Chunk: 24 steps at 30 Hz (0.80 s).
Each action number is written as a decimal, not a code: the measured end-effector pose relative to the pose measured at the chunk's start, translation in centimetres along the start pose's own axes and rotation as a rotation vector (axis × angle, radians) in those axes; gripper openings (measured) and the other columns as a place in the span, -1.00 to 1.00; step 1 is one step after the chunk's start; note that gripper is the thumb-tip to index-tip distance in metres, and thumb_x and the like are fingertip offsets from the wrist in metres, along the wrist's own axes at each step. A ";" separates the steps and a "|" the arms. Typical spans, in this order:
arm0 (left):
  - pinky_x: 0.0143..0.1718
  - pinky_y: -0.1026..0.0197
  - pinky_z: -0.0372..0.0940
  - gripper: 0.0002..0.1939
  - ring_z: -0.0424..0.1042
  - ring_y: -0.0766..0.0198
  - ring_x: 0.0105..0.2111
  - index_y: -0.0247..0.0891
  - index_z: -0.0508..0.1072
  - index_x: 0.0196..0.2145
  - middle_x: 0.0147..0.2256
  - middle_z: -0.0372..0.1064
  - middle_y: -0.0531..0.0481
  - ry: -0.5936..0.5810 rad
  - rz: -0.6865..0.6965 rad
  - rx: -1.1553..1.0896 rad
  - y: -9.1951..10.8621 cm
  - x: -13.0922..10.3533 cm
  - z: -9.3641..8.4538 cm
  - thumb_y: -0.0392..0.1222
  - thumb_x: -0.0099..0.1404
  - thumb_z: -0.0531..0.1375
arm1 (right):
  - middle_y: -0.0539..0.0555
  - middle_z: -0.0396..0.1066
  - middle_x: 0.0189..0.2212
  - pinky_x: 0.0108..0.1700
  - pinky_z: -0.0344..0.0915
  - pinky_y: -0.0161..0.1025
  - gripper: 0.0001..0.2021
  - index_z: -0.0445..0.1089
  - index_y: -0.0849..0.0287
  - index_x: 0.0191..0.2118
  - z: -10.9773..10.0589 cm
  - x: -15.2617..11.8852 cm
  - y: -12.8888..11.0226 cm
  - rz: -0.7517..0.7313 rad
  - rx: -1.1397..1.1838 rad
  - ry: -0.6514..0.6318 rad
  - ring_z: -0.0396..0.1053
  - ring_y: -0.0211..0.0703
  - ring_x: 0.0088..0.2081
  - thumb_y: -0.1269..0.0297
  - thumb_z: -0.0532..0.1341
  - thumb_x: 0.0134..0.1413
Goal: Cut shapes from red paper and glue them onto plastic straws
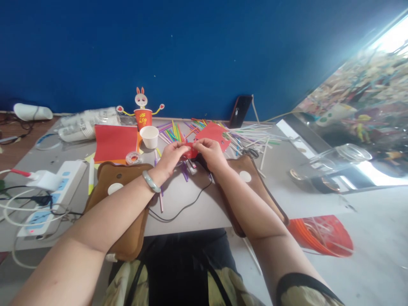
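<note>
Both hands meet over the middle of the table around a small red paper piece (190,151). My left hand (174,156) pinches its left side between thumb and fingers. On the other side, my right hand (210,154) has thumb and fingertips closed on its edge. A black object, partly hidden, lies under my right hand. Just beyond are colored sticks (175,132) and a red paper sheet (214,132). A white paper cup (149,137) stands left of my hands. Behind it is a red cup (143,117) with a rabbit head and stick arms.
Brown cushioned pads (132,229) lie under my forearms. A power strip (52,199) with cables sits at left, near red paper (115,143) and a tape roll (134,158). Scissors (250,152), a phone (241,111) and a clear jar (338,158) are to the right. An orange bin (321,236) stands below.
</note>
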<state>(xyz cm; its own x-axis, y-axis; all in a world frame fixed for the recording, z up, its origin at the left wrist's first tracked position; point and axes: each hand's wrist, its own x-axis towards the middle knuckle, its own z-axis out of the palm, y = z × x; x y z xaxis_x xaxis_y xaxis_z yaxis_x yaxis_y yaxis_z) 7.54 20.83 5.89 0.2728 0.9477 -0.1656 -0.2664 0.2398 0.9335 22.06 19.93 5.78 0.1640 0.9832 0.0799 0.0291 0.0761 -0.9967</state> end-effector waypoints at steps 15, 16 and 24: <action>-0.31 0.27 0.27 -0.78 0.38 0.35 -0.44 -0.31 0.50 -0.47 -0.50 0.43 0.05 0.045 0.201 0.003 -0.9 1.6 -1.2 -0.10 0.03 0.36 | -0.05 0.41 -0.63 -0.46 0.26 -0.30 -0.85 0.40 0.16 -0.54 0.1 -0.3 0.2 0.034 0.006 -0.069 0.32 -0.27 -0.57 0.23 0.35 -0.17; -0.32 0.27 0.26 -0.77 0.38 0.35 -0.44 -0.31 0.50 -0.47 -0.50 0.43 0.04 0.036 0.197 0.006 -0.9 1.7 -1.3 -0.08 0.04 0.36 | -0.05 0.42 -0.63 -0.45 0.27 -0.30 -0.85 0.40 0.16 -0.54 0.2 -0.3 0.1 0.030 0.001 -0.067 0.33 -0.27 -0.57 0.23 0.35 -0.17; -0.39 0.27 0.24 -0.73 0.36 0.35 -0.47 -0.31 0.51 -0.46 -0.50 0.44 0.01 0.013 0.173 0.044 -1.2 1.6 -1.3 -0.03 0.06 0.37 | -0.04 0.43 -0.63 -0.43 0.29 -0.30 -0.83 0.40 0.16 -0.54 0.3 -0.7 -0.4 0.024 -0.014 -0.083 0.35 -0.27 -0.57 0.19 0.34 -0.14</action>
<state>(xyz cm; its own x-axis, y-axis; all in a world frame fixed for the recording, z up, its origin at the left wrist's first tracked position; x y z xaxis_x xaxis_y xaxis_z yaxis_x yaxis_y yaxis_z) 7.08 22.33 4.12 0.2149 0.9766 -0.0055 -0.2673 0.0642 0.9615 21.64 19.31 6.12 0.0824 0.9951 0.0539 0.0397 0.0508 -0.9979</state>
